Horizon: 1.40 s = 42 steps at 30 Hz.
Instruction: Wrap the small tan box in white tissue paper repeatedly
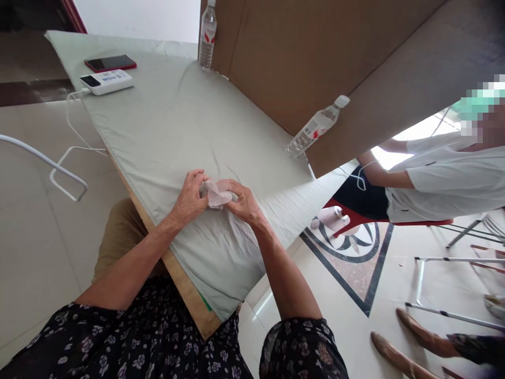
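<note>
My left hand (190,197) and my right hand (242,201) meet over the pale grey cloth covering the table (169,121). Between them they pinch a small, thin, crumpled whitish piece of fabric or tissue (216,193). Both hands have their fingers curled and pressed on it. The piece sits just above the cloth near the table's near corner. Part of it is hidden under my fingers.
A red phone (111,63) and a white power bank (106,81) with a cable lie at the far left. Two water bottles (207,34) (315,126) stand by brown cardboard panels (315,52). Another person (434,179) sits at right on a red chair.
</note>
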Available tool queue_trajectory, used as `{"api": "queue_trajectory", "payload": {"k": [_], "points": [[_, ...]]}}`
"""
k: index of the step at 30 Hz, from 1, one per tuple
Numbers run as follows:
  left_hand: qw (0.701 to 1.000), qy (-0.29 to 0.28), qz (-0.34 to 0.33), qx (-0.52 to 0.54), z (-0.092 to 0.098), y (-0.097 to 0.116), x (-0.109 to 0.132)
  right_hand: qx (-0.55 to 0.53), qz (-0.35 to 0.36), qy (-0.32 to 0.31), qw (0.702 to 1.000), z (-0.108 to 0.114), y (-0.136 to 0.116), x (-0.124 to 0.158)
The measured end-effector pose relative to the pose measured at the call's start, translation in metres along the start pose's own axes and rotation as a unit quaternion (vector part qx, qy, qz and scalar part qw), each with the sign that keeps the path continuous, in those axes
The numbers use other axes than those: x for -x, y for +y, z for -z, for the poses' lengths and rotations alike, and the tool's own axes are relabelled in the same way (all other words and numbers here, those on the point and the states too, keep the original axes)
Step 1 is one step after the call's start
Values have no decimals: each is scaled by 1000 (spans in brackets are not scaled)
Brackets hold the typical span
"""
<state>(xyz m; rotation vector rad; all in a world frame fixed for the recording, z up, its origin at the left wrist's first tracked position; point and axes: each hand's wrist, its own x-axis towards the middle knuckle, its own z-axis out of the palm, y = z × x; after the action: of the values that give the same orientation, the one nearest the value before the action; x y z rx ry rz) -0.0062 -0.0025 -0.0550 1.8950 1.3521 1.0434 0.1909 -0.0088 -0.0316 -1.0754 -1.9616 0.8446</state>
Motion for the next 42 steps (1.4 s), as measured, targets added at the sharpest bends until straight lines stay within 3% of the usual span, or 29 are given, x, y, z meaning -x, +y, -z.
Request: {"api": "queue_trajectory", "payload": {"k": [3,7,11,15,18,21,25,27,30,36,42], "points": [[1000,-12,-5,27,0,-4,-1,77,69,-23,994,0,-1,18],[997,-19,-2,69,3,-3,-2,161,76,-3,984,-8,2,21],[986,-62,41,147,19,3,-2,89,0,31,996,-11,2,6],[963,-174,85,189,32,3,2,-81,-138,28,987,-16,-2,-2],[958,-185,94,200,30,-3,3,-110,-170,45,978,-22,-2,-2],[956,-181,97,211,24,-8,1,-78,-166,55,982,-25,0,0],[942,-177,108,264,19,-7,-2,6,-120,161,980,-21,0,11],[931,-173,108,304,19,-6,-1,59,-78,182,978,-19,-1,19],[923,-177,107,323,19,-4,0,118,-39,141,982,-18,-2,25],[919,-198,116,322,23,-5,-2,103,-58,25,993,-18,9,17],[917,-210,130,314,28,-3,-7,75,-81,28,993,-17,16,11]]}}
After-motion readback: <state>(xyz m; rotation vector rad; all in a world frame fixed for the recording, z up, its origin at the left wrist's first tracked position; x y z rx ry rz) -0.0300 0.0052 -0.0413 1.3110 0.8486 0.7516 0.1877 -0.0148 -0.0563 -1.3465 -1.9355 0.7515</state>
